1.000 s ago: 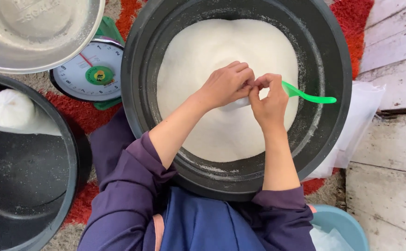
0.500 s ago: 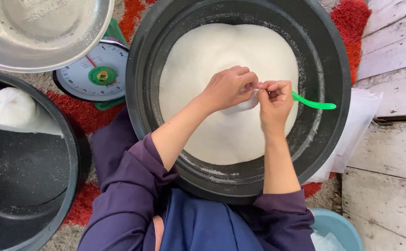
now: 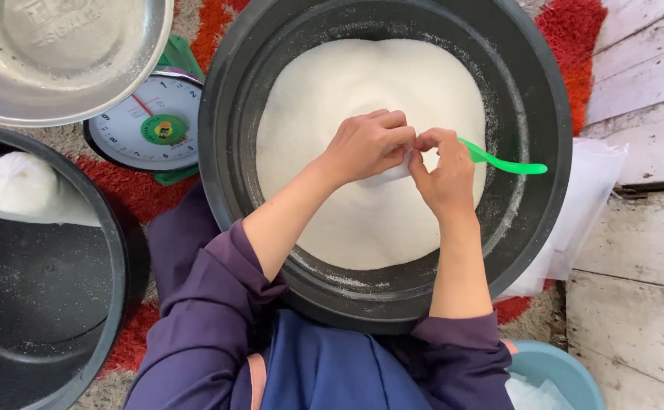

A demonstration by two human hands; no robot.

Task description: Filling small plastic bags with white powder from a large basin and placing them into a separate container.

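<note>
Both hands work over the large black basin (image 3: 544,114), which holds a mound of white granular powder (image 3: 347,91). Left hand (image 3: 366,144): fingers curled shut, pinching the top of a small clear plastic bag (image 3: 391,173) that rests on the powder. Right hand (image 3: 446,178): fingertips closed on the same bag, touching the left hand; a green plastic spoon (image 3: 510,163) juts out past this hand toward the basin wall. Beside the basin: a dial kitchen scale (image 3: 146,121), a steel bowl (image 3: 66,53), and a second black basin (image 3: 36,288) holding tied white bags (image 3: 20,182).
</note>
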